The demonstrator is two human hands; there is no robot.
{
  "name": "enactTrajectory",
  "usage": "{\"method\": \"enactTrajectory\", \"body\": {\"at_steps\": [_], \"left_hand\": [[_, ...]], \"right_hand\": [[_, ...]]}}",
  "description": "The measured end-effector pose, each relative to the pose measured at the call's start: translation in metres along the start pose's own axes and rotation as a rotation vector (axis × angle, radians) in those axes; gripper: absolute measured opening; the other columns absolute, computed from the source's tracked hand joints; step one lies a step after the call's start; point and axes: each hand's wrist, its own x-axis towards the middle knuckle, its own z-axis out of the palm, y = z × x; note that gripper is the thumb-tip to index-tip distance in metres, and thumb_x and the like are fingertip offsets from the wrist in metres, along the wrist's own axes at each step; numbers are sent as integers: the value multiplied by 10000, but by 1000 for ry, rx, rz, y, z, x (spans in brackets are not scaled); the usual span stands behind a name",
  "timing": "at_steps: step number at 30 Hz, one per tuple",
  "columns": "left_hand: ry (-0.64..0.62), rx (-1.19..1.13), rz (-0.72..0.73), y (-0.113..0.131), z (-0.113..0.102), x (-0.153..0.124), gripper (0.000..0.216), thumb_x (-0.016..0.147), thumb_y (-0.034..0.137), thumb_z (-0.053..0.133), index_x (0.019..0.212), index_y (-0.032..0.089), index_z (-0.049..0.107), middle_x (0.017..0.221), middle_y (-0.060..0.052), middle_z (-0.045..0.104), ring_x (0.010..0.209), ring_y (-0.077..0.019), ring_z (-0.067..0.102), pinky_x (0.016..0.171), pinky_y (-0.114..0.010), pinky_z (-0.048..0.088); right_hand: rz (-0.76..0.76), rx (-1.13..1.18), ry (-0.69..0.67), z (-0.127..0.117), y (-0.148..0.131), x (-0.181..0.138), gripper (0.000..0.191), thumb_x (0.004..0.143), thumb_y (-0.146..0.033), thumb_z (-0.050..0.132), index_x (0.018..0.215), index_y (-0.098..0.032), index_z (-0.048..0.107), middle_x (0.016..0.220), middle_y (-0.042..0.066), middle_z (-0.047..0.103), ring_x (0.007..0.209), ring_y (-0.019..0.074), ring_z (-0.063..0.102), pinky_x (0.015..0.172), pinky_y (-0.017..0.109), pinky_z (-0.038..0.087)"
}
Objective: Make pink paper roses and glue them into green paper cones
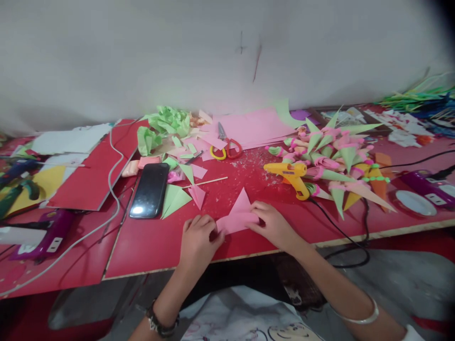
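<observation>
Paper [239,217], pink and creased, lies near the front edge of the red tabletop [159,251], between the person's two hands. One pointed corner aims away from the body, while a flap or band crosses the nearer part. The step in hand looks like folding or shaping this piece, and the crease seems not yet settled. The next move probably calls for a steady grip at both ends and even pressure, so that the edges stay lined up.

The right hand [273,225] pinches the paper's right end, its thumb and fingers nearly together on the band. The left hand [198,239] is at the opposite end, fingers curled and thumb tip at the lower left corner; the grip is narrow, though whether it clamps the sheet firmly cannot be told.

Beyond the paper, red-and-yellow-handled scissors [227,150] lie in front of pink sheets [254,124]. A black smartphone [149,192] rests well to the left, with a green paper triangle [177,200] just beside it. Beyond the right hand, a yellow glue gun [289,176] lies against a pile of paper cones [330,151] in green, pink and peach.
</observation>
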Motion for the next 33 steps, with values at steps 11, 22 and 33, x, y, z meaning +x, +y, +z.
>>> {"method": "enactTrajectory", "body": {"at_steps": [11, 22, 33], "left_hand": [[20, 123, -9, 3, 1, -5, 181, 826, 259, 421, 688, 174, 503, 786, -32, 545, 762, -176, 499, 677, -312, 362], [-194, 262, 648, 0, -15, 9, 365, 855, 152, 382, 1191, 291, 415, 1229, 8, 482, 1035, -167, 438, 843, -313, 323], [-204, 243, 639, -24, -21, -3, 386, 850, 172, 412, 1225, 259, 394, 1237, 13, 504, 1090, -149, 449, 883, -310, 288]], "right_hand": [[-49, -336, 42, 7, 4, -2, 284, 835, -342, 424, 620, -171, 499, 673, 33, 504, 651, 158, 452, 609, 277, 328], [-45, -355, 24, 9, 5, -2, 296, 847, -352, 397, 633, -170, 491, 682, 29, 497, 665, 158, 448, 619, 271, 318], [-24, -376, 42, 8, 1, -2, 278, 842, -334, 410, 640, -169, 504, 667, 25, 499, 657, 160, 455, 615, 270, 323]]}}
